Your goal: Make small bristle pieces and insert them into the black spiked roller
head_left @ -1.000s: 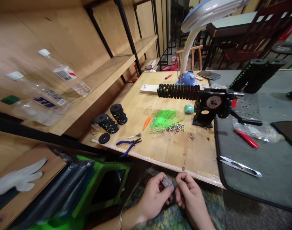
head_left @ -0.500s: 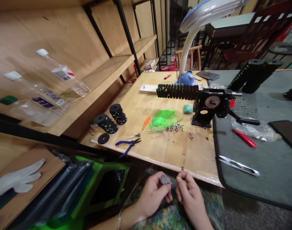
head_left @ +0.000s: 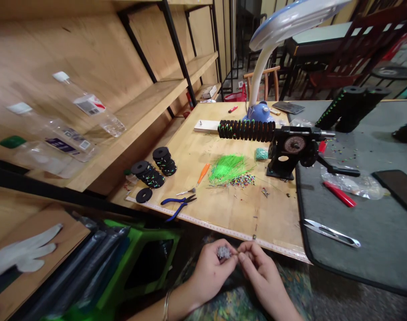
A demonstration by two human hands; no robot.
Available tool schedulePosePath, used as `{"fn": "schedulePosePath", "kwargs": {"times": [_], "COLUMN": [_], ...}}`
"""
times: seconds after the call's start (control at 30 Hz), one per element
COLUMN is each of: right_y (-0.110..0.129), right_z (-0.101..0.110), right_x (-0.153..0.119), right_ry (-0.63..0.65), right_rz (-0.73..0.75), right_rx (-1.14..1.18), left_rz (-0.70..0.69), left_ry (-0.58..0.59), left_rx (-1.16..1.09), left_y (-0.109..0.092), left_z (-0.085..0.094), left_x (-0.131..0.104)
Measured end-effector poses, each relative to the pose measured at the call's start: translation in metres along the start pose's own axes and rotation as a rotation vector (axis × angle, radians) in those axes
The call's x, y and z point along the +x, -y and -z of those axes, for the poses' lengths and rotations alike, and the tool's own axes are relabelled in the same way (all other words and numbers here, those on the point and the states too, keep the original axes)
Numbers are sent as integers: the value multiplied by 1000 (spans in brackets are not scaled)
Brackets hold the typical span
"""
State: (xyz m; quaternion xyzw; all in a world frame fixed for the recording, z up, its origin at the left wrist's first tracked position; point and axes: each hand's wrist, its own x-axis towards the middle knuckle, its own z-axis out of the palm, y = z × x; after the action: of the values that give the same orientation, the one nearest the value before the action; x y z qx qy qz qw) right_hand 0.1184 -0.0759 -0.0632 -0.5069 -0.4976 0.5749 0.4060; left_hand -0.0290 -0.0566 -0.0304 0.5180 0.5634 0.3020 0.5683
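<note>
Wooden tabletop (head_left: 223,209) beyond the fingers (head_left: 252,246); nearer, the left hand (head_left: 210,272) curls closed around a grey fluffy bundle (head_left: 224,253), right hand (head_left: 261,269) pinching just beside it, on what I cannot tell. Looks light, soft, crushable: grip low, gently.

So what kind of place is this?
Probably a small craft workshop: on the wooden table there's a black machine with a crank handle, blue-handled pliers and tiny colourful beads.
</note>
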Motion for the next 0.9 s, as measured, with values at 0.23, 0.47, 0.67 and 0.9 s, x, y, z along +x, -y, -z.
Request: {"fn": "schedulePosePath", "kwargs": {"times": [0.23,0.47,0.67,0.9], "right_y": [32,53,50,39], "right_z": [9,10,35,65], "right_x": [9,16,31,48], "right_ry": [193,293,213,92], "right_rz": [91,249,450,580], "right_rx": [-393,-551,-694,-864], "left_rz": [-97,40,170,154], "left_ry": [56,143,149,117], "left_rx": [288,-203,-660,-805], "left_y": [-9,-15,-18,-25], "left_z": [21,42,52,66], "left_x": [-8,-7,-4,-3]}}
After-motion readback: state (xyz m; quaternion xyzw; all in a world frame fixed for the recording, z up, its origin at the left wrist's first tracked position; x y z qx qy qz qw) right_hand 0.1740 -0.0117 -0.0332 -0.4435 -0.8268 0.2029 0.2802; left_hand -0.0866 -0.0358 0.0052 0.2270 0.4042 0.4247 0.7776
